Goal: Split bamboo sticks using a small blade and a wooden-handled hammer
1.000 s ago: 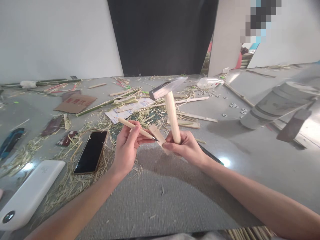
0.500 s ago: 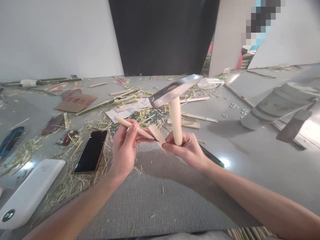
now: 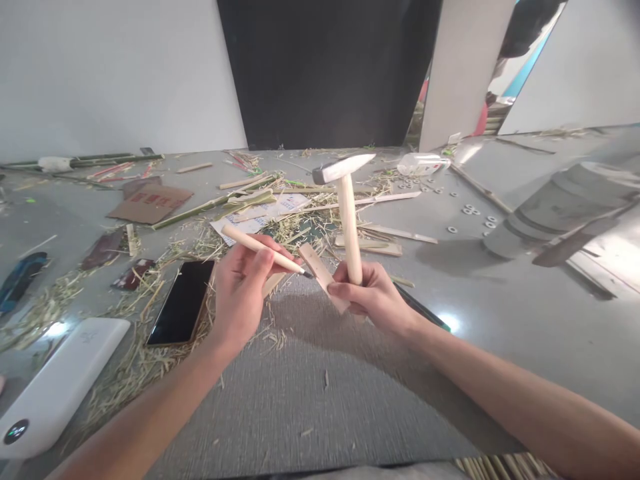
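My left hand (image 3: 243, 283) is closed around a carving tool (image 3: 260, 249) with a pale wooden handle and a short dark metal tip. That tip points right and meets, or nearly meets, the edge of a flat bamboo strip (image 3: 316, 265). Between the fingers of my right hand (image 3: 373, 293) is the lower end of this strip. The same hand also grips a hammer (image 3: 351, 230), its wooden handle upright and its metal head at the top. Below the left fingers lies another pale flat piece (image 3: 273, 285), partly hidden.
Bamboo shavings (image 3: 295, 230) and split strips litter the grey table. A phone (image 3: 181, 303) and a white power bank (image 3: 65, 380) lie left. To the right are small white rings (image 3: 470, 209), a large grey cylinder (image 3: 555, 207) and a blurred blade-like tool (image 3: 565, 241). A plastic bottle (image 3: 420, 164) lies behind.
The hammer has swung back, its head now smaller and farther away. My left hand has shifted slightly left with the carving tool. More of the bamboo strip shows. The blade-like tool at right has turned.
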Motion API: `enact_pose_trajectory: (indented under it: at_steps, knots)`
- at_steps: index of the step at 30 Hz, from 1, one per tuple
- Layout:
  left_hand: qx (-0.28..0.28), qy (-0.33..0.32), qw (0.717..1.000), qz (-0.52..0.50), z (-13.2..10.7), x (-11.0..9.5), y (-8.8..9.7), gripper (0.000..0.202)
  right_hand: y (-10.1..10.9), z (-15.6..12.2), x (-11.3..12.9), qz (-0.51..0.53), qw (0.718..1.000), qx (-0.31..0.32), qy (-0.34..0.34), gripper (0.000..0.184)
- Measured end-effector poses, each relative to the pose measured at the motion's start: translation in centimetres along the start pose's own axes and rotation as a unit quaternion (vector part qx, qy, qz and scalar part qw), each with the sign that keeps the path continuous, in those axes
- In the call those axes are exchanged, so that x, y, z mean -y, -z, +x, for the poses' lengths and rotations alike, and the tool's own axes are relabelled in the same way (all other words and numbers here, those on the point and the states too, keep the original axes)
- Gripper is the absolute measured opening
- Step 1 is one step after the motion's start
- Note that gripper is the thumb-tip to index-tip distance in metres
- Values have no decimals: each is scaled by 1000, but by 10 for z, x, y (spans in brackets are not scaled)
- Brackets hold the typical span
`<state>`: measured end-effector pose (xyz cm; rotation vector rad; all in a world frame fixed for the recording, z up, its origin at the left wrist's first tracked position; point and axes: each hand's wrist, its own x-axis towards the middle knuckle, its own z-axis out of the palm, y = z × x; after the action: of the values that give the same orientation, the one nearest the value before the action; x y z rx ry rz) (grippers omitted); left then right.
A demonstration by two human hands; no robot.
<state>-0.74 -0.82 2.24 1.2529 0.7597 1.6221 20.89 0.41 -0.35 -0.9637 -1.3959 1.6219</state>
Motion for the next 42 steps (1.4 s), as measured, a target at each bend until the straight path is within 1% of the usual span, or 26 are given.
enact_pose_trajectory:
  at_steps: [6, 14, 22, 24, 27, 30, 33, 37, 42]
  knots:
    - [-9, -12, 1000, 8, 1, 5, 3, 9, 0, 0, 0, 4, 1000, 4, -4, 31]
    - [1, -38, 998, 46, 1, 4, 2, 12, 1, 0, 2, 7, 1000, 17, -5, 32]
    - [-1, -23, 999, 28, 0, 8, 5, 13, 2, -1, 1, 9, 1000, 20, -9, 32]
    - [-1, -8, 1000, 14, 0, 9, 4, 13, 2, -1, 1, 10, 1000, 21, -9, 32]
    - [4, 32, 999, -28, 0, 10, 4, 9, 2, -1, 0, 14, 1000, 21, -9, 33]
    - [-4, 67, 995, -67, 1, 10, 3, 6, 2, -1, -1, 22, 1000, 18, -8, 35]
    - [1, 103, 991, -88, 2, 12, 4, 6, 4, -1, -2, 32, 999, 12, -8, 35]
    - [-1, 128, 987, -101, 0, 15, 3, 8, 4, -2, 0, 38, 999, 7, -7, 33]
    - [-32, 155, 979, -128, -5, 19, -3, 14, 1, -3, 2, 45, 999, 1, 3, 32]
